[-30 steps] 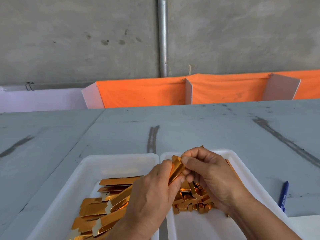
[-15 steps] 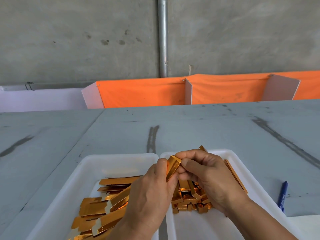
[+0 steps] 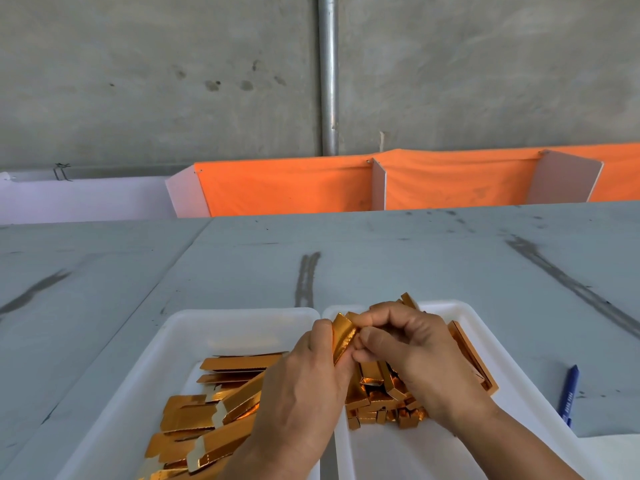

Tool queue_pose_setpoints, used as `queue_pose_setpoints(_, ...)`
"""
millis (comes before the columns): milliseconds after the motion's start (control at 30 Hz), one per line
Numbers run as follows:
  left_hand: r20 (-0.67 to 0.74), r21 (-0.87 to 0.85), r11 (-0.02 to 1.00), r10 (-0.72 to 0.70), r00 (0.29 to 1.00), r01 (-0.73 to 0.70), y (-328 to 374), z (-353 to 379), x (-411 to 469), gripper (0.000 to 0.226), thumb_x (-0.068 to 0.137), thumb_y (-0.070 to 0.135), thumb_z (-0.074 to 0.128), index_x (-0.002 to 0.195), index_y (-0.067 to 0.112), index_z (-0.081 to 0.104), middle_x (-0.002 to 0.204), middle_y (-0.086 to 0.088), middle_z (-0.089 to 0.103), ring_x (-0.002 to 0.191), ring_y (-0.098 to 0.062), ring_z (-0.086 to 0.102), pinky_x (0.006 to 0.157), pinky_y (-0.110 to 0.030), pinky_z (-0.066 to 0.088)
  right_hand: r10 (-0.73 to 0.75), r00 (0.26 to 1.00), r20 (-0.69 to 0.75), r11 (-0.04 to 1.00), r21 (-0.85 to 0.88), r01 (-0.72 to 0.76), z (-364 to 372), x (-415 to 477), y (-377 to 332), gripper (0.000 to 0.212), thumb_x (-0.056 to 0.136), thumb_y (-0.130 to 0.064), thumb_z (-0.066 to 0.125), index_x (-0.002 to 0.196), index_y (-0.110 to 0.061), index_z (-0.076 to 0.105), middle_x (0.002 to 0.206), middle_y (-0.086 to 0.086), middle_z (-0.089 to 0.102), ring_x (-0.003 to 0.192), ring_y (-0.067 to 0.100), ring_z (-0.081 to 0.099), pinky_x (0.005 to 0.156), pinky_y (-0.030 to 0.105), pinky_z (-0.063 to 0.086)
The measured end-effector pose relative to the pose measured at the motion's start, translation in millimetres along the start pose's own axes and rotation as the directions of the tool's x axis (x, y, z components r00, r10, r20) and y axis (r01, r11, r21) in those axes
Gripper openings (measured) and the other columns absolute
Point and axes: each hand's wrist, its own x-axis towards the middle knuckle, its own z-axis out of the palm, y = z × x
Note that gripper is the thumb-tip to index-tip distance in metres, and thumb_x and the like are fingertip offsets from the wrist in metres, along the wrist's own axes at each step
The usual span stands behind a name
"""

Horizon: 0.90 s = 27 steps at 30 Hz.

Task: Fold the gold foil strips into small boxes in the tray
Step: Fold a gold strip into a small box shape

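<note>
Above the two trays: I see both hands meet in the air, holding one gold strip (image 3: 343, 337) between them.
Left hand: my view shows the left hand (image 3: 304, 386) coming up from the bottom edge, its back turned to me. Its fingers are curled in, and the thumb presses on the left side of the strip.
Right hand: the right hand (image 3: 412, 351) comes in from the low right side, with the wrist lower than the knuckles. Its fingers are curled over the top of the strip, and its thumb points left and pinches the strip from the front.
Gold strip: it stands almost upright, leaning a little to the right. It is bent along its length. It hangs over the gap where the trays touch.
Left tray: the left tray (image 3: 207, 320) is white. The flat strips (image 3: 214, 410) lie in it in a loose heap, partly under my left hand.
Right tray: the right tray (image 3: 460, 313) is white too. The small boxes (image 3: 381, 403) sit piled in it, under the right hand. A long box (image 3: 471, 358) lies along its right wall.
Bench: the bench (image 3: 381, 258) is grey with dark scuff marks. Both trays sit on it side by side.
Pen: a blue pen (image 3: 569, 393) lies on the bench, right of the right tray and apart from it.
Far side: an orange cloth (image 3: 287, 188) hangs past the bench, and a metal pipe (image 3: 327, 74) runs up the grey wall (image 3: 138, 81).
</note>
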Motion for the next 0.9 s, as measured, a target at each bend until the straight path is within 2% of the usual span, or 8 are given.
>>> queue_pose_setpoints(133,0.011,0.024,1.0,-0.004,1.0,0.004,-1,-1,1,0.038,0.088,0.063,0.016,0.108,0.033,0.027,0.083,0.014,0.046,0.067,-0.004,0.053,0.051,-0.01,0.034,0.036,0.999,0.016,0.999,-0.032,-0.035,2,0,-1,0.012,0.092,-0.008,0.065,0.094,-0.014,0.074,0.088,0.008,0.076,0.082,0.022,0.074,0.076,0.027,0.06)
queue_pose_setpoints(333,-0.006,0.034,0.999,0.037,0.999,-0.037,-1,1,1,0.032,0.093,0.061,0.026,0.111,0.034,0.027,0.085,0.016,0.044,0.068,-0.005,0.051,0.05,-0.01,0.031,0.044,0.997,-0.058,0.994,-0.093,-0.049,4,1,0,0.004,0.089,-0.011,0.071,0.085,-0.013,0.071,0.065,0.003,0.069,0.054,0.01,0.062,0.057,0.017,0.051)
queue_pose_setpoints(467,0.021,-0.199,0.98,0.015,1.0,-0.01,-3,-2,1,0.037,0.089,0.063,0.046,0.118,0.045,0.03,0.074,0.019,0.049,0.069,0.0,0.055,0.054,-0.01,0.04,0.085,0.992,-0.094,0.996,-0.033,-0.089,-1,5,-2,0.006,0.09,-0.008,0.068,0.086,-0.008,0.071,0.066,0.005,0.069,0.056,0.012,0.064,0.06,0.017,0.053)
queue_pose_setpoints(567,0.059,-0.424,0.904,-0.02,0.998,0.043,-6,-4,1,0.047,0.084,0.057,0.059,0.121,0.059,0.029,0.069,0.02,0.051,0.074,0.01,0.056,0.054,-0.008,0.041,0.11,0.981,-0.162,0.994,0.014,-0.109,-8,8,-3,0.006,0.091,-0.012,0.068,0.087,-0.01,0.072,0.073,0.009,0.072,0.063,0.015,0.067,0.065,0.022,0.055)
queue_pose_setpoints(667,0.127,-0.576,0.811,-0.03,0.991,0.099,-7,-4,0,0.05,0.086,0.053,0.06,0.128,0.061,0.034,0.073,0.021,0.057,0.069,0.005,0.06,0.053,-0.012,0.046,0.123,0.976,-0.18,0.992,0.033,-0.119,-10,9,-1,0.008,0.092,-0.014,0.067,0.086,-0.013,0.072,0.073,0.008,0.072,0.065,0.015,0.068,0.066,0.024,0.054)
queue_pose_setpoints(733,0.14,-0.606,0.789,-0.022,0.99,0.104,-6,-3,-1,0.053,0.086,0.052,0.059,0.133,0.059,0.036,0.078,0.03,0.057,0.077,0.01,0.059,0.057,-0.009,0.045,0.125,0.978,-0.166,0.991,0.059,-0.117,-9,9,-1,0.009,0.092,-0.015,0.067,0.086,-0.013,0.072,0.072,0.007,0.071,0.065,0.015,0.068,0.065,0.021,0.054)
queue_pose_setpoints(833,0.126,-0.607,0.789,-0.019,0.992,0.092,-7,0,-2,0.058,0.086,0.054,0.056,0.136,0.061,0.028,0.091,0.03,0.055,0.095,0.014,0.053,0.068,-0.007,0.048,0.127,0.976,-0.175,0.991,0.058,-0.119,-8,10,0,0.007,0.089,-0.019,0.07,0.086,-0.013,0.073,0.073,0.008,0.072,0.064,0.016,0.068,0.065,0.022,0.056)
queue_pose_setpoints(900,0.128,-0.603,0.793,-0.012,0.992,0.087,-7,2,-2,0.057,0.087,0.053,0.056,0.136,0.062,0.027,0.093,0.031,0.054,0.097,0.014,0.052,0.07,-0.009,0.049,0.127,0.97,-0.206,0.992,0.033,-0.122,-9,11,1,0.007,0.089,-0.018,0.071,0.084,-0.015,0.074,0.073,0.008,0.073,0.064,0.018,0.069,0.066,0.025,0.057)
